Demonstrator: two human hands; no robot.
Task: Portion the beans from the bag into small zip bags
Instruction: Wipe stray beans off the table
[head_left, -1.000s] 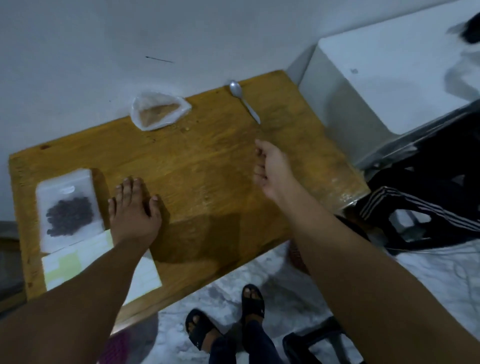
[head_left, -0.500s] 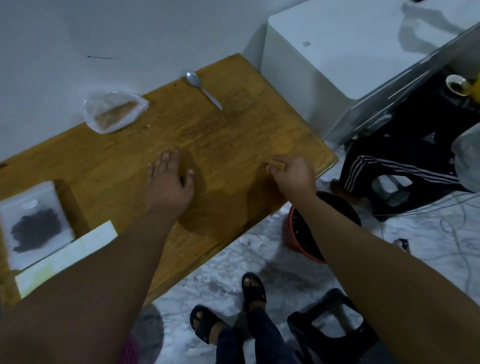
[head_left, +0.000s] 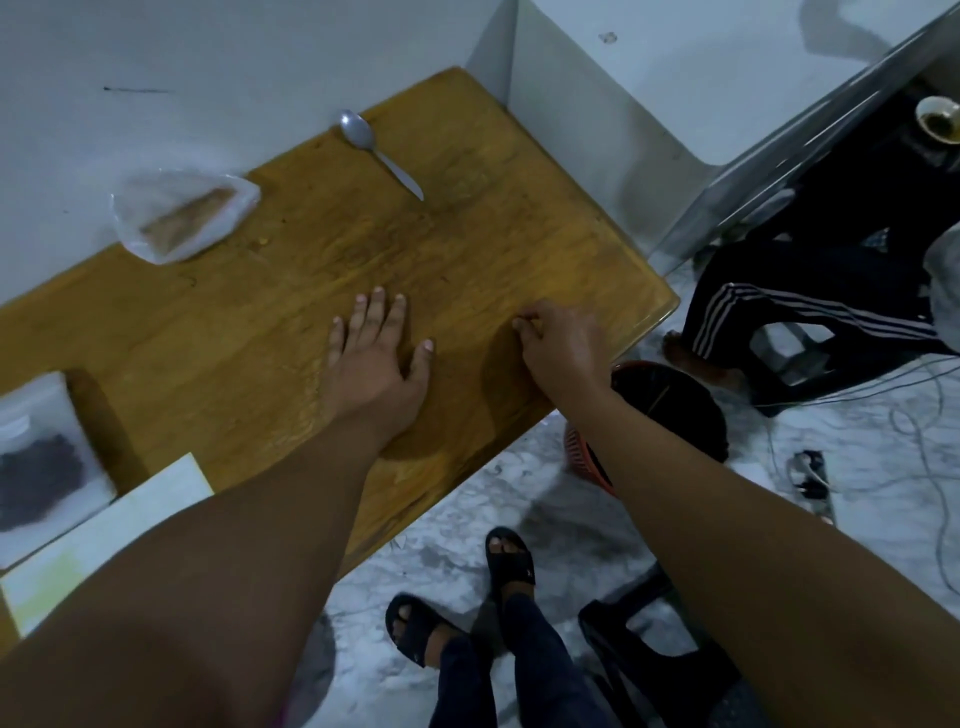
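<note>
**Both hands on the table, beans off to the far left**

Left hand (head_left: 376, 358) is down flat on the wooden table (head_left: 322, 270), palm pressed to the boards, fingers straight and fanned a little, thumb out to the side. Right hand (head_left: 563, 348) sits just beside it, nearer the table's right-hand corner, knuckles up and fingers curled under, tips bunched against the wood. I cannot tell whether anything is pinched between them.

The flat bag of dark beans (head_left: 39, 467) lies well apart from both hands, at the table's left end and partly cut off by the edge of the view. A pale sheet of paper (head_left: 104, 530) lies just in front of it, running under the left forearm. Back by the wall sits a crumpled clear bag (head_left: 182, 213) with something tan inside. A metal spoon (head_left: 379, 153) lies to its right, bowl towards the wall. Below the table's right corner, a red basket (head_left: 587, 457) stands on the floor.
</note>
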